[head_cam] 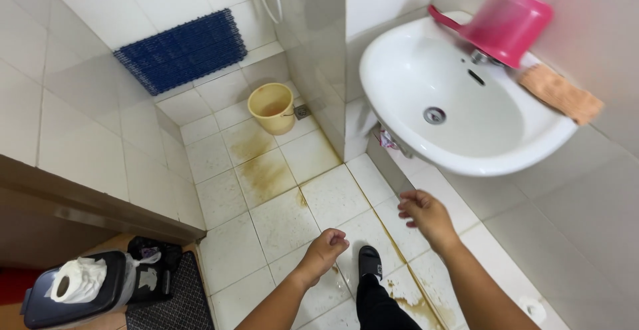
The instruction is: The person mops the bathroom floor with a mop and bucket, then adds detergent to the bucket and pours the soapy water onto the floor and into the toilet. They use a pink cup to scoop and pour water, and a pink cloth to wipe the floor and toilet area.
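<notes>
Both my arms reach out over a stained white tiled bathroom floor (pixel 279 217). My left hand (pixel 325 250) is curled into a loose fist with nothing in it. My right hand (pixel 426 213) hangs just below the white wash basin (pixel 399 57), fingers loosely bent and apart, empty. My foot in a black slipper (pixel 370 262) stands on the tiles between the two hands.
A pink dipper (pixel 509 24) sits upside down on the basin's tap, beside an orange cloth (pixel 560 93). A yellow bucket (pixel 271 108) and a blue mat (pixel 183 50) are in the shower corner. A dark bin with a toilet roll (pixel 76 283) stands at the doorway, left.
</notes>
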